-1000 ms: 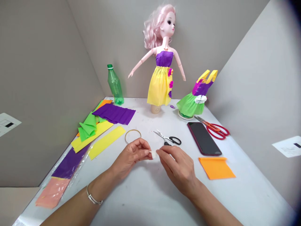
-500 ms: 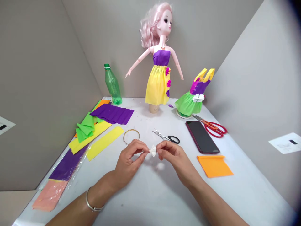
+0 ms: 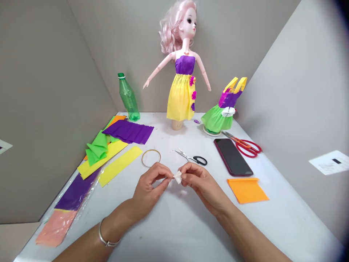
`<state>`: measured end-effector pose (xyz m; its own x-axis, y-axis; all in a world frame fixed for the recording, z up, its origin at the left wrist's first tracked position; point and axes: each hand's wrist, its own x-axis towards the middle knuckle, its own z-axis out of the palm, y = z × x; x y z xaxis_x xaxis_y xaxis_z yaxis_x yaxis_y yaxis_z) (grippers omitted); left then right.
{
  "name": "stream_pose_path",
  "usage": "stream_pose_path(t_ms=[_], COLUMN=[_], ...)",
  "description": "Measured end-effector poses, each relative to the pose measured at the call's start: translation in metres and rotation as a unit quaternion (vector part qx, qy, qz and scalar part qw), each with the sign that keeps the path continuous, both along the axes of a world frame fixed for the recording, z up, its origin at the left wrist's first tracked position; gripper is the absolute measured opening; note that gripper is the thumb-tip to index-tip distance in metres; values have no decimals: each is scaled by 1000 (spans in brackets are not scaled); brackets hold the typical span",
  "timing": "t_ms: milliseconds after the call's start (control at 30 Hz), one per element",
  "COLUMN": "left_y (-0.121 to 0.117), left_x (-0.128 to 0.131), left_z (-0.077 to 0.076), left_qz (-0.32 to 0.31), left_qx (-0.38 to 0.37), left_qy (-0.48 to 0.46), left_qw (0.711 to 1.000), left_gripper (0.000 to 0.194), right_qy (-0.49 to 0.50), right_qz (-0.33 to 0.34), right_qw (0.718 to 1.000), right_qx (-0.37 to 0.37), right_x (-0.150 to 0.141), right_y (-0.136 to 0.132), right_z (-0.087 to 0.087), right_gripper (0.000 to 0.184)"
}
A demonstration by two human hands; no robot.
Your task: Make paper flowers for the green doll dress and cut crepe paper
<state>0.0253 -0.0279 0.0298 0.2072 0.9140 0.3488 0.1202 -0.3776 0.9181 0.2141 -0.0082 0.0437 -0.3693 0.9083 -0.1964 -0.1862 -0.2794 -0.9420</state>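
A small white pleated paper piece (image 3: 177, 177), spread like a little fan, is held up between my hands over the table. My left hand (image 3: 152, 185) pinches its narrow end between thumb and fingertips. From the other side, my right hand (image 3: 200, 183) has thumb and forefinger closed on the fan's wider edge. Just beyond the fingers lie small black-handled scissors (image 3: 200, 160), blades partly apart. A thin gold-coloured ring (image 3: 142, 159) lies flat past my left hand.
A doll (image 3: 181, 98) in purple and yellow stands at the back. Left are a green bottle (image 3: 128, 98), purple crepe paper (image 3: 129, 131) and a yellow strip (image 3: 120, 167). Right are a small dress (image 3: 215, 118), a phone (image 3: 233, 156), red-handled scissors (image 3: 248, 147) and orange paper (image 3: 248, 191).
My right thumb and forefinger have moved left, onto the white paper's wider edge. A blurred white spot below the hands no longer shows. The view has shifted slightly.
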Motion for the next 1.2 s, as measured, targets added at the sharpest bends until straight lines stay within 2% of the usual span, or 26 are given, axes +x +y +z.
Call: stream_pose_path(t_ms=[133, 233, 433, 633, 767, 867, 1000, 1133, 1200], left_y=[3, 5, 1, -1, -1, -2, -1, 1, 2], left_x=[0, 0, 0, 2, 2, 2, 3, 2, 1], left_z=[3, 3, 0, -2, -2, -2, -1, 1, 1], left_qz=[24, 39, 37, 43, 41, 35, 33, 60, 70], left_qx=[-67, -80, -21, 42, 55, 40, -19, -42, -44], left_qy=[-49, -54, -29, 6, 13, 3, -40, -55, -53], left_qw=[996, 995, 999, 998, 998, 999, 998, 996, 995], left_gripper=[3, 4, 6, 10, 11, 10, 7, 6, 6], right_qy=[84, 70, -26, -32, -26, -14, 11, 43, 28], right_qz=[7, -10, -4, 3, 0, 2, 9, 0, -14], right_qw=[996, 997, 1000, 999, 999, 1000, 1000, 999, 1000], right_qx=[-25, -18, 5, -11, -20, -18, -9, -14, 2], right_x=[3, 6, 3, -2, -3, -3, -3, -1, 1], right_y=[2, 4, 1, -1, -1, -2, -2, 0, 0], right_z=[0, 1, 2, 1, 0, 0, -1, 0, 0], right_gripper=[7, 8, 8, 10, 11, 10, 7, 8, 9])
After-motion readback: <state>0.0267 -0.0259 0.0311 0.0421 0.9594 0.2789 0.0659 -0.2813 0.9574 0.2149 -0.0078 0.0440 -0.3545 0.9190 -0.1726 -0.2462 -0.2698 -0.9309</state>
